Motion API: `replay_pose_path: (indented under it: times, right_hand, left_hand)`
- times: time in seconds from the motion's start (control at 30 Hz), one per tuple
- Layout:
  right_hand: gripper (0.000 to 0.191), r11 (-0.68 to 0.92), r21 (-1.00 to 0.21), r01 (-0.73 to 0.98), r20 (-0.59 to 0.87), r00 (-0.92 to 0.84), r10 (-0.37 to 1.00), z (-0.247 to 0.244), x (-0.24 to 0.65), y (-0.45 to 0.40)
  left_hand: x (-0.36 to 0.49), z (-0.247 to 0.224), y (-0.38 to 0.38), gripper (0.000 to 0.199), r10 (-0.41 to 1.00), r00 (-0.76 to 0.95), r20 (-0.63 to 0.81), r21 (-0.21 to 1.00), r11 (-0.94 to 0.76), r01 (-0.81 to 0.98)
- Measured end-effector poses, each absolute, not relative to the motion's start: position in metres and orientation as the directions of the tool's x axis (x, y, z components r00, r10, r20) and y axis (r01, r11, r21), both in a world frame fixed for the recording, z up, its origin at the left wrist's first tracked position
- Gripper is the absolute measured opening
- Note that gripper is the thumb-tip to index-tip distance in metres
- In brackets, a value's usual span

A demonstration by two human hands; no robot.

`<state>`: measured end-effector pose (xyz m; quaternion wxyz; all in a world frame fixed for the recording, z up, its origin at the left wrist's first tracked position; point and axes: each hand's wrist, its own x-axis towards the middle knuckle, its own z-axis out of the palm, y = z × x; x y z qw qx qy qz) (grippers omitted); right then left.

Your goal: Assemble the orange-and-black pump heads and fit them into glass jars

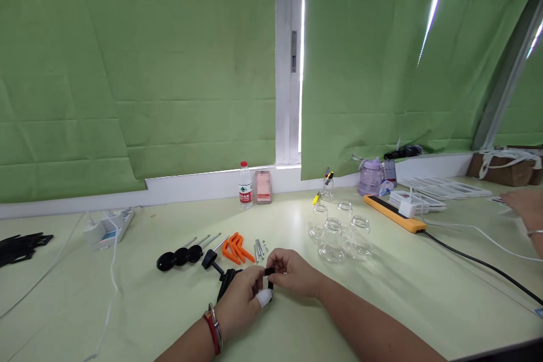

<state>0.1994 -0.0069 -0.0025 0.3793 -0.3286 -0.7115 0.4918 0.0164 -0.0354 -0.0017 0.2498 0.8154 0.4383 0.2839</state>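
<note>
Only the head cam here, so I'm using the orange L-shaped pieces (237, 249) as my landmark. The small black plastic part (270, 275) is nearer the wearer and to the right of them, between both hands. Right hand (292, 272) has it pinched, thumb against curled fingers. Left hand (246, 294) is gripping the same part from the other side, with a white wrap (263, 297) around its thumb. A bigger black piece (228, 284) pokes out past the left hand, just nearer than the orange ones; can't tell if it's joined to the small part, fingers cover the middle.

How I'd do this bit: let the left hand be the vise and the right do the fussy adjusting, tiny moves only. Get the part square before adding any force, because something that thin could slip or flex. That wrapped thumb probably feels less, so trust the right fingertips more.

Also watch the loose stuff. Metal bolts (258, 250) lie just right of the orange pieces, easy to knock with a knuckle. Black-knobbed metal rods (181, 256) are over to their left, clear jars (332, 250) well to their right, and a red-capped water bottle (245, 186) stands behind them. Way off to their right, there's another person's hand (524, 206), well apart from all this.
</note>
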Motion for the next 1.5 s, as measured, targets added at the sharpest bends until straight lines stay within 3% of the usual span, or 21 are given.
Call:
replay_pose_path:
  times: [0.17, 0.4, 0.87, 1.1, 1.23, 1.33, 1.5]
  right_hand:
    - [0.015, 0.237, -0.947, 0.219, 0.149, -0.353, 0.924, -0.019, 0.202, 0.006]
    - [0.010, 0.136, -0.933, 0.333, 0.046, -0.266, 0.963, -0.033, 0.202, 0.016]
    - [0.011, 0.122, -0.910, 0.397, 0.022, -0.246, 0.969, -0.032, 0.201, 0.015]
    - [0.012, 0.035, -0.946, 0.322, -0.052, -0.257, 0.965, -0.028, 0.201, 0.012]
    - [0.009, 0.027, -0.933, 0.358, -0.075, -0.266, 0.961, -0.027, 0.203, 0.012]
    - [0.004, 0.137, -0.867, 0.480, 0.012, -0.254, 0.967, -0.025, 0.206, 0.013]
    - [0.012, 0.407, -0.637, 0.655, 0.338, -0.237, 0.911, -0.015, 0.204, 0.003]
  left_hand:
    - [-0.012, 0.016, -0.018, 0.020, 0.824, 0.427, 0.371, 0.608, -0.564, 0.559]
    - [-0.026, -0.001, -0.001, 0.022, 0.756, 0.588, 0.287, 0.546, -0.634, 0.548]
    - [0.035, -0.017, -0.013, 0.022, 0.853, 0.428, 0.298, 0.529, -0.521, 0.670]
    - [0.059, -0.021, -0.009, 0.020, 0.904, 0.298, 0.307, 0.624, -0.428, 0.654]
    - [0.063, -0.023, -0.005, 0.021, 0.941, 0.192, 0.279, 0.785, -0.339, 0.519]
    - [0.058, -0.020, -0.003, 0.021, 0.964, 0.110, 0.243, 0.891, -0.267, 0.368]
    - [0.040, -0.008, 0.001, 0.020, 0.929, 0.063, 0.365, 0.874, -0.365, 0.321]
